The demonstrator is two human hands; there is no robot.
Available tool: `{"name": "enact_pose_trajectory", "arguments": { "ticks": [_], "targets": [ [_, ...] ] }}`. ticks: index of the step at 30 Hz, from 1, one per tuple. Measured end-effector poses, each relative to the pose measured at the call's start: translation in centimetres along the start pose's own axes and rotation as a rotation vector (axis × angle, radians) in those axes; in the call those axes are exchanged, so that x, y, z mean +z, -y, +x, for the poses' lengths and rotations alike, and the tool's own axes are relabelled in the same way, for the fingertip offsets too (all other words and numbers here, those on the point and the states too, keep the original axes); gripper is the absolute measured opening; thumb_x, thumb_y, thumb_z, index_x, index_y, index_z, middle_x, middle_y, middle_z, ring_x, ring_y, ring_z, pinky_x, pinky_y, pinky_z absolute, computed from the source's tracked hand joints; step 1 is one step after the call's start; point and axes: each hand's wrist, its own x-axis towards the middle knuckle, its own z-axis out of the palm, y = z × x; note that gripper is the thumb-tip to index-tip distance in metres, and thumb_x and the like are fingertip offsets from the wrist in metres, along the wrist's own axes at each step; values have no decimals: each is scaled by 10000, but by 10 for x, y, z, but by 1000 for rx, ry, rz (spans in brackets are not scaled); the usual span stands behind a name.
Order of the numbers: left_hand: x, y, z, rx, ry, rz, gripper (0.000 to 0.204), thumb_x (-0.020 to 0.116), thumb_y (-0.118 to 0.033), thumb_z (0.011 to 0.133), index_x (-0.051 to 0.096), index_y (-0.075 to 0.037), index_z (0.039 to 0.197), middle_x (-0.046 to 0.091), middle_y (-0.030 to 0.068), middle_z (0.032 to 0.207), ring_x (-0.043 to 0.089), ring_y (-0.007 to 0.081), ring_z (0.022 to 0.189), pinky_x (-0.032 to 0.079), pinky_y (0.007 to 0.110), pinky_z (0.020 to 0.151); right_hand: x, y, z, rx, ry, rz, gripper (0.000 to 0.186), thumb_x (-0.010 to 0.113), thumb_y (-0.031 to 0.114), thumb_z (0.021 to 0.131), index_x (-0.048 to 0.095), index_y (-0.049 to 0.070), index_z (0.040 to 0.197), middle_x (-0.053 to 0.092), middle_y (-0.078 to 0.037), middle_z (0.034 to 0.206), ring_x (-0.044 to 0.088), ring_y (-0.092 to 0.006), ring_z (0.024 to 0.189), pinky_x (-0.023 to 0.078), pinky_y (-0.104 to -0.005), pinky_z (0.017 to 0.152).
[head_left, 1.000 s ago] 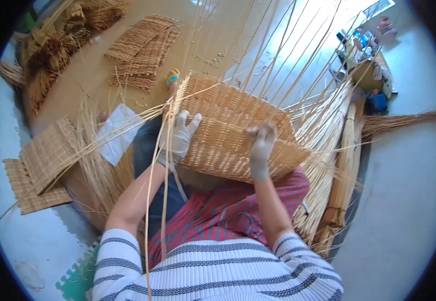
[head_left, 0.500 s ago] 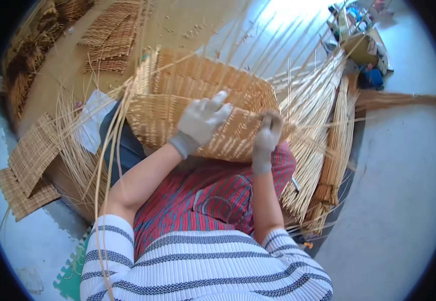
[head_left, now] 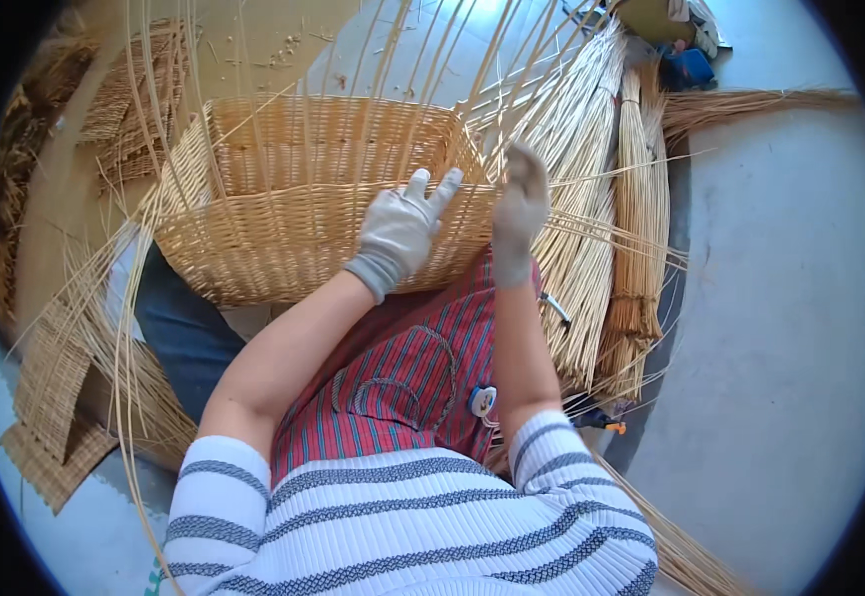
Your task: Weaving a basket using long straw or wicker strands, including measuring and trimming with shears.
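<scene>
Golden wicker formed the one rectangular basket (head_left: 283, 238) just beyond our striped red cloth (head_left: 393, 363); two woven panels (head_left: 53, 382) lay low on our left. The basket opened upward, its long axis running left to right. Its walls looked closely woven, flaring upward. Our gloved left hand (head_left: 396, 228) lay on its near wall, two fingers outstretched; the right hand (head_left: 520, 211) was blurred beside its right end. We couldn't tell whether either gripped.
</scene>
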Motion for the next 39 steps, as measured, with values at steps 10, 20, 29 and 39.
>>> {"name": "enact_pose_trajectory", "arguments": {
  "ticks": [10,20,29,39],
  "targets": [
    [-8,-6,24,-46,235,-9,522,564,-107,1031,569,-284,1522,608,108,1201,750,268,889,600,417,758,-139,0,-24,139,-180,-278,382,473,-26,1041,671,76,1350,633,-9,963,493,-64,731,433,-216,648],
    [-96,206,-177,-971,-1023,-986,179,721,-113,1032,715,-8,1177,715,15,960,638,76,743,517,231,635,80,62,-129,357,583,-28,284,555,-17,1061,712,84,1275,731,-19,1053,661,-119,891,554,-272,770],
    [-133,240,-204,-793,-797,-590,262,810,-218,958,785,4,1095,797,54,1008,730,149,886,585,330,840,275,191,-191,-389,1286,-222,343,727,231,952,698,187,1291,690,-111,869,701,-363,793,563,-477,690],
    [-172,363,-173,-279,102,-1475,552,813,-80,940,627,-69,1460,672,-4,1134,634,107,1001,526,263,919,295,218,-220,-395,1207,-340,202,799,232,903,689,76,967,666,-153,803,679,-385,759,528,-498,667]
  ]
}}
